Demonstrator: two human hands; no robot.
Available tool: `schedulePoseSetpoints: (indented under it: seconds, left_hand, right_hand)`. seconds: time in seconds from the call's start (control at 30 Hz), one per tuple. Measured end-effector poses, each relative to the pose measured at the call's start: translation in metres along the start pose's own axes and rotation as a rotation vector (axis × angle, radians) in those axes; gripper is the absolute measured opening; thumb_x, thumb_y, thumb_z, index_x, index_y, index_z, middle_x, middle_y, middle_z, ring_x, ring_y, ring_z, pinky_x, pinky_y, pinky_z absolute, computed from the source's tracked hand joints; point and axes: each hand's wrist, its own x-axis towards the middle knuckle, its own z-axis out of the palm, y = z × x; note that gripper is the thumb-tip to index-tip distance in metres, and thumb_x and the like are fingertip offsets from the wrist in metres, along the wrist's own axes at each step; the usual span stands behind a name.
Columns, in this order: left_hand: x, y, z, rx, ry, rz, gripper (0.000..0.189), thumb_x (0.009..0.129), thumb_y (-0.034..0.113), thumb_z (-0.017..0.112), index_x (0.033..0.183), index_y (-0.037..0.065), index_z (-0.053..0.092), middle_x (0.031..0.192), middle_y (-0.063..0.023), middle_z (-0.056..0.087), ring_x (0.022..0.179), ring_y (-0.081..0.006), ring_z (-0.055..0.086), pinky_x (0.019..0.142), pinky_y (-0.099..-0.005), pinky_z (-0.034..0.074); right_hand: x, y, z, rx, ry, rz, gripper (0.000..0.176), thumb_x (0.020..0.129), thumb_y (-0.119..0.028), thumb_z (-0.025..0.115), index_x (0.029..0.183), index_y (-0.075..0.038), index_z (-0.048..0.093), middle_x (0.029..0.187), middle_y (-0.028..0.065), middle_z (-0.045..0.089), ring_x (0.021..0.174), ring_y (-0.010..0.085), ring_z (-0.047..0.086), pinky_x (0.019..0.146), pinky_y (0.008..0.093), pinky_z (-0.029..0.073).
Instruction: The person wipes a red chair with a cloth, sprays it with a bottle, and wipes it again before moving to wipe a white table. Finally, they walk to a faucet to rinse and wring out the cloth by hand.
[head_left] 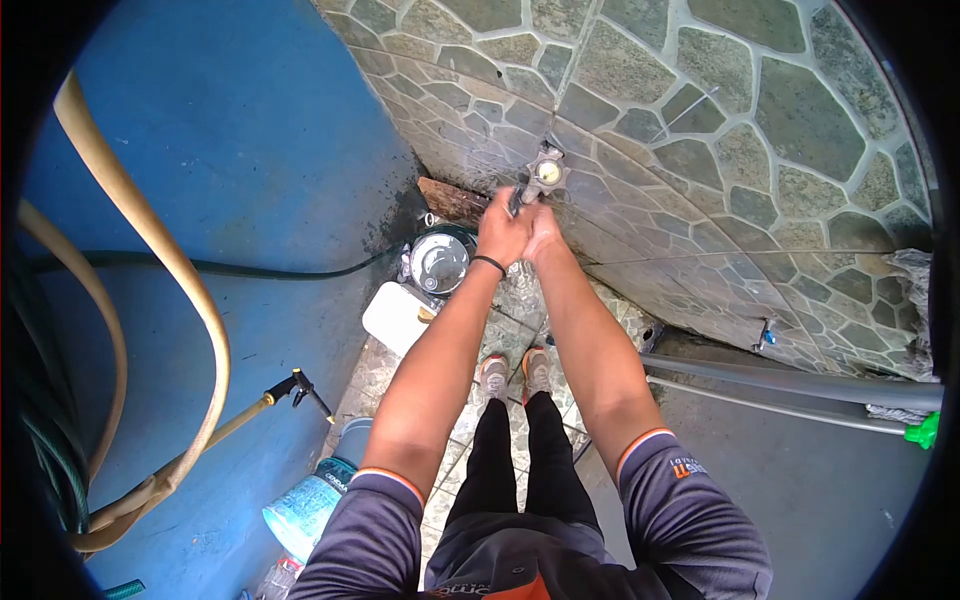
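Observation:
My left hand point(502, 230) and my right hand point(543, 229) are pressed together just below a metal wall tap point(546, 172). A black band circles my left wrist. My left fingers are bent around a small dark piece point(515, 202) near the tap's spout, and I cannot make out whether it is part of the tap. The fingers of my right hand are mostly hidden behind the left. Below my hands, clear water seems to fall toward the tiled floor.
Left of my forearms stand a round container point(438, 262) and a white lid-like panel point(392, 317). A blue bucket point(305, 508) is lower left. Beige hose point(165, 235) and a spray gun point(305, 388) hang along the blue wall. Grey pipes point(790, 378) run right, below a small blue-handled tap point(768, 336).

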Motion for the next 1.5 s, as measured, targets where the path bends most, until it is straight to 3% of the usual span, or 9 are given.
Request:
schedulePoseSetpoints:
  seconds: [0.13,0.27,0.4,0.43,0.67,0.83,1.13,1.47,1.5]
  left_hand:
    - [-0.031,0.026,-0.013,0.116,-0.182,-0.013,0.029,0.089,0.018,0.071,0.071,-0.004,0.064,0.071,-0.0031,0.063,0.058,-0.0075,0.053,0.053,-0.0285,0.044]
    - [-0.070,0.016,-0.026,-0.024,-0.074,0.258,0.032,0.090,0.012,0.068,0.063,-0.003,0.061,0.076,-0.0075,0.067,0.082,-0.0143,0.064,0.081,-0.0322,0.048]
    - [-0.087,-0.012,-0.044,-0.453,0.064,-0.109,0.007,0.089,0.003,0.065,0.084,-0.002,0.064,0.085,-0.0093,0.069,0.096,-0.0173,0.064,0.096,-0.0356,0.045]
    - [-0.081,-0.019,-0.045,-0.550,0.137,-0.127,0.035,0.083,0.007,0.069,0.116,-0.002,0.058,0.104,-0.0129,0.068,0.103,-0.0201,0.063,0.097,-0.0370,0.045]
    - [-0.034,-0.007,-0.046,0.424,-0.345,-0.331,0.092,0.066,0.023,0.080,0.143,-0.003,0.035,0.126,-0.0251,0.060,0.111,-0.0376,0.061,0.099,-0.0355,0.045]
    - [-0.027,-0.027,-0.033,0.144,-0.119,-0.315,0.033,0.072,0.016,0.078,0.098,-0.002,0.069,0.082,-0.0126,0.071,0.079,-0.0237,0.068,0.077,-0.0345,0.051]
    - [-0.019,-0.009,-0.049,-0.242,-0.143,-0.358,0.015,0.081,0.011,0.075,0.092,0.006,0.067,0.080,-0.0001,0.067,0.060,-0.0093,0.057,0.058,-0.0259,0.044]
    - [-0.012,0.000,-0.026,-0.883,0.132,-0.302,0.024,0.083,0.006,0.070,0.102,0.007,0.055,0.087,-0.0056,0.065,0.079,-0.0191,0.066,0.074,-0.0342,0.056]
    - [-0.016,0.012,-0.030,-0.939,0.101,-0.367,0.028,0.083,0.004,0.066,0.108,0.006,0.054,0.095,-0.0075,0.064,0.084,-0.0202,0.065,0.076,-0.0349,0.056]
  right_hand:
    - [0.007,-0.003,-0.009,-0.077,0.040,0.019,0.023,0.096,-0.026,0.050,0.095,-0.007,0.061,0.084,0.0088,0.066,0.066,0.0247,0.060,0.063,0.0417,0.052]
    - [-0.029,-0.003,0.050,-0.167,0.081,-0.004,0.012,0.097,-0.019,0.057,0.094,-0.008,0.058,0.081,0.0057,0.064,0.062,0.0170,0.057,0.053,0.0326,0.049]
    - [-0.021,0.004,0.049,-0.099,0.057,0.027,0.025,0.093,-0.034,0.067,0.086,-0.014,0.054,0.067,-0.0006,0.052,0.054,0.0141,0.049,0.050,0.0307,0.044]
    - [-0.028,0.004,0.054,-0.128,0.074,0.045,0.032,0.092,-0.041,0.067,0.083,-0.015,0.051,0.065,-0.0019,0.050,0.053,0.0124,0.047,0.049,0.0288,0.042]
    - [-0.072,-0.001,0.089,-0.225,0.122,-0.015,0.048,0.089,-0.060,0.063,0.091,-0.012,0.059,0.071,0.0053,0.059,0.059,0.0211,0.056,0.057,0.0341,0.048]
    - [-0.072,-0.016,0.073,-0.125,0.116,-0.208,0.032,0.099,-0.040,0.055,0.102,-0.008,0.058,0.080,0.0084,0.062,0.067,0.0227,0.059,0.067,0.0373,0.053]
    - [-0.080,-0.025,0.038,0.243,0.222,-0.235,0.018,0.092,-0.021,0.066,0.104,-0.011,0.055,0.106,0.0113,0.058,0.082,0.0263,0.060,0.075,0.0454,0.056]
    - [-0.090,-0.012,0.008,-1.165,-0.021,-0.108,0.032,0.097,-0.016,0.047,0.127,-0.007,0.054,0.116,0.0083,0.062,0.098,0.0195,0.061,0.086,0.0335,0.051]
    - [-0.088,-0.004,0.004,-1.131,0.092,-0.480,0.034,0.098,-0.020,0.052,0.130,-0.008,0.054,0.118,0.0075,0.063,0.101,0.0155,0.060,0.087,0.0308,0.049]
